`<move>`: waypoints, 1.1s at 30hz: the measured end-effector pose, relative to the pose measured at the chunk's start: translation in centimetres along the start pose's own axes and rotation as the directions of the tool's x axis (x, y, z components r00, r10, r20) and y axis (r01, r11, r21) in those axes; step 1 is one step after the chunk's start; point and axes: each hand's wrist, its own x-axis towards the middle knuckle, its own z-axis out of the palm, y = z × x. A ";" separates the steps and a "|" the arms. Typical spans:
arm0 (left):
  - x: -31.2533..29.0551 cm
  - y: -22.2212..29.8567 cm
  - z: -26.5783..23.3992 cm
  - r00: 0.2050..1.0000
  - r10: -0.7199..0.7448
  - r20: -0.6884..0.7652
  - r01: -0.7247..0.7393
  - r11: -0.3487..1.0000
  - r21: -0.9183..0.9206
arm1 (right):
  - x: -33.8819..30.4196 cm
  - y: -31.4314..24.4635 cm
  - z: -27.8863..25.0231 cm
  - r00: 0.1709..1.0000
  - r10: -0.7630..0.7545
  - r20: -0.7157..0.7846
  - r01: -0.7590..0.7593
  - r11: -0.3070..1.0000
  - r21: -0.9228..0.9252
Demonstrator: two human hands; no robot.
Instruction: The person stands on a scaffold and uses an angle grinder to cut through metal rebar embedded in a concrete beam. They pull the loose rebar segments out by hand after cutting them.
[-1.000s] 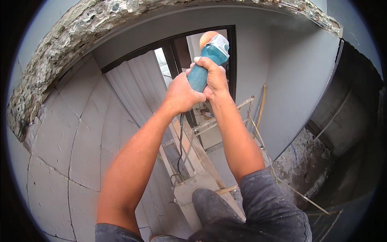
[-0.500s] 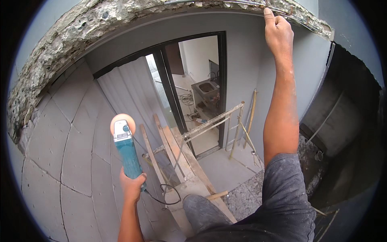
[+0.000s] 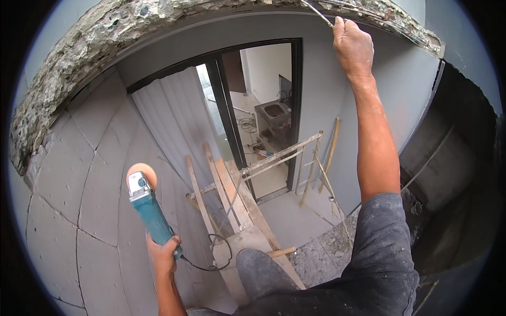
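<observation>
Overhead, right hand on rod

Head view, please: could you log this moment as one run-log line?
left hand: grips teal angle grinder, orange disc up | right hand: raised, grips thin metal wire at rough broken concrete edge

I see no packages, signs or screens anywhere around me. The only label is a small pale sticker on the grey head of the teal angle grinder that my left hand grips by the tail. It sits just below the orange disc, roughly rectangular, whitish with a dark mark too small to make out.
</observation>
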 end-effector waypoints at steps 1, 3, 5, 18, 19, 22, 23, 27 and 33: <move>0.1 0.0 -0.1 1.000 -0.011 0.008 0.011 1.000 -0.003 | -0.8 -0.5 0.6 0.999 0.031 -0.037 -0.030 0.999 0.022; 0.0 0.4 0.1 1.000 -0.006 0.022 0.006 1.000 -0.023 | 0.3 0.0 0.5 0.999 0.000 -0.039 0.000 1.000 0.001; -0.6 0.8 0.1 1.000 0.005 0.030 -0.004 0.999 -0.038 | 2.0 0.7 0.1 0.995 -0.094 -0.039 0.091 0.994 -0.067; -2.4 2.2 -5.3 0.999 0.012 0.030 -0.014 0.998 0.064 | 2.2 1.3 -0.2 0.999 -0.045 0.002 0.045 0.998 -0.042; -1.9 2.2 -5.0 1.000 0.023 0.016 -0.023 0.999 0.028 | 2.1 0.9 -0.2 0.999 -0.032 0.012 0.033 0.999 -0.025; -1.1 3.0 -3.6 0.999 0.033 0.028 -0.033 0.999 -0.028 | 2.9 2.2 0.6 0.999 -0.038 0.025 0.038 0.999 -0.002; -1.0 3.4 -3.0 0.999 0.035 0.029 -0.034 0.999 -0.025 | 3.2 2.7 1.0 0.999 -0.024 -0.021 0.024 1.000 -0.009; -1.9 3.9 -1.7 0.996 0.025 0.089 -0.020 0.998 -0.057 | 4.5 6.4 1.6 0.998 -0.004 -0.063 0.002 1.000 -0.028; -2.7 4.1 -5.3 0.996 0.065 0.060 -0.068 0.997 0.038 | 2.7 1.2 -0.4 0.996 -0.012 0.091 0.023 0.992 -0.120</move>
